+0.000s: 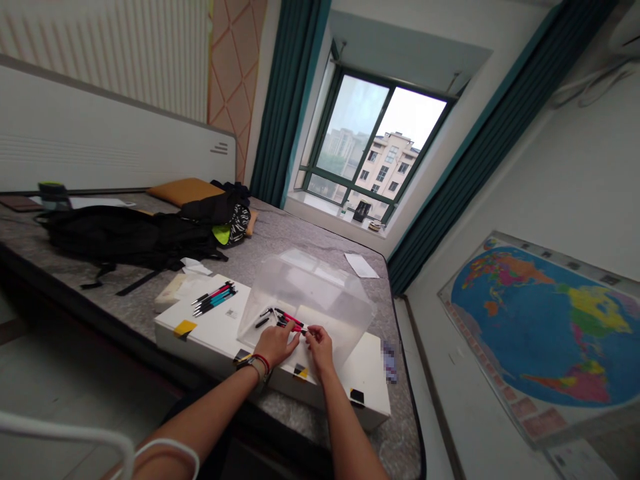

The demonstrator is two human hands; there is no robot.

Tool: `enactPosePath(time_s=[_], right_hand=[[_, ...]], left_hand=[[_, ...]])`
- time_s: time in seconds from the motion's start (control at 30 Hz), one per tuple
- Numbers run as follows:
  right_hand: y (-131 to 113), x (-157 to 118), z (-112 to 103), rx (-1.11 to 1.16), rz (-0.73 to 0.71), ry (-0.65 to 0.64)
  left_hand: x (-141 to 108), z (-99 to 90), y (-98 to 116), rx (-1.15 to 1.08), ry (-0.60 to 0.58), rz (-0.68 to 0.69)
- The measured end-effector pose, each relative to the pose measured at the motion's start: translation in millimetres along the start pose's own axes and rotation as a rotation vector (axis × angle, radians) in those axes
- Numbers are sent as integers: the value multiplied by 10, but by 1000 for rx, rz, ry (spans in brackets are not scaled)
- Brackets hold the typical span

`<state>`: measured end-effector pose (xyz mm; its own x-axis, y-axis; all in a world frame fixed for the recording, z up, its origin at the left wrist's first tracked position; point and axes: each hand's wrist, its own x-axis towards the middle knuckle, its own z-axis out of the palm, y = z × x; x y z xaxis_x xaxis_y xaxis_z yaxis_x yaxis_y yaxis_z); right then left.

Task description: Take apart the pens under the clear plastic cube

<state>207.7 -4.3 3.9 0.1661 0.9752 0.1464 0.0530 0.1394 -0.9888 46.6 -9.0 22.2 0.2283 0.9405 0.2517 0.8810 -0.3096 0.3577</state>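
A tilted clear plastic bin (330, 287) lies on the white box (205, 327), its open side facing me. Red and black pen parts (267, 317) lie at the mouth of the bin. My left hand (277, 343) has its fingers closed over a red pen (299, 327), the fingertips partly covering it. From the other side, my right hand (319, 345) pinches the end of this pen between thumb and fingers. Left of the bin, a row of several pens (215, 299), red and teal with dark ends, lies on the white box top.
A black backpack (125, 233) and an orange cushion (185, 191) lie on the grey mattress (320, 233). White tissue (195, 267) sits behind the box, a paper sheet (361, 265) behind the bin. A white cable (65, 427) crosses at lower left. A map (545, 333) hangs at right.
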Motion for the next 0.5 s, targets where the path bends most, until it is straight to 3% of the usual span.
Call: enactPosePath(time_s=[0.13, 0.3, 0.5], right_hand=[[-46, -14, 5, -18, 33, -28], [-60, -21, 12, -139, -35, -66], [-57, -23, 9, -73, 1, -46]], left_hand=[[4, -1, -5, 0, 12, -2], [5, 3, -11, 5, 24, 19], [6, 4, -9, 2, 21, 9]])
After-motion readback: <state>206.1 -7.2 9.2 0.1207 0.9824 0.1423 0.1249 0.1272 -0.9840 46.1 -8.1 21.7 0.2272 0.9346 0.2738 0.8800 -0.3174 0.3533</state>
